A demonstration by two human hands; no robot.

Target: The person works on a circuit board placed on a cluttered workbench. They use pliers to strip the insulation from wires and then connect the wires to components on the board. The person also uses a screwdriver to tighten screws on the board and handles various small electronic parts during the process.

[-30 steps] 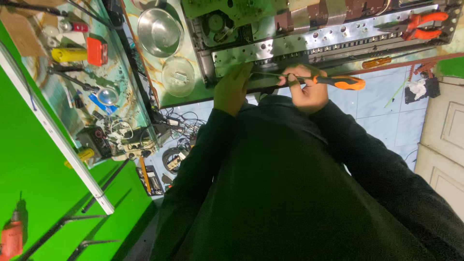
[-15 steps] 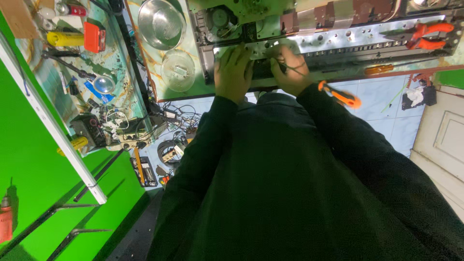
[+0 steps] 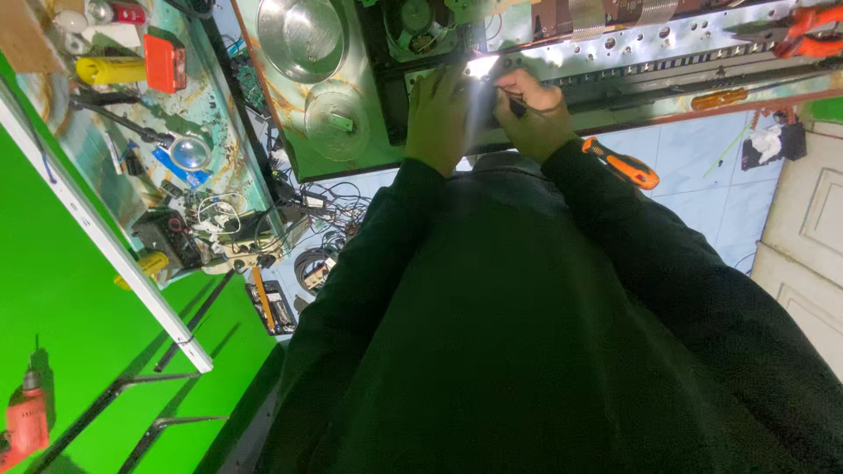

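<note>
Head view: left hand point(image 3: 436, 118) flat and right hand point(image 3: 534, 114) pinching a thin tool point(image 3: 520, 107) at the chassis edge point(image 3: 615, 83).

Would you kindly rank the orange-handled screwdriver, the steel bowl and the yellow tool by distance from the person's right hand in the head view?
From the right hand:
1. Orange-handled screwdriver, close beside its wrist.
2. Steel bowl, beyond the left hand.
3. Yellow tool, on the far side bench.

Glare is washing out the spot between the hands point(image 3: 487, 110), the right hand point(image 3: 531, 114) is covering its tool's tip, and the frame edge is cropping the red drill point(image 3: 26, 421).
</note>
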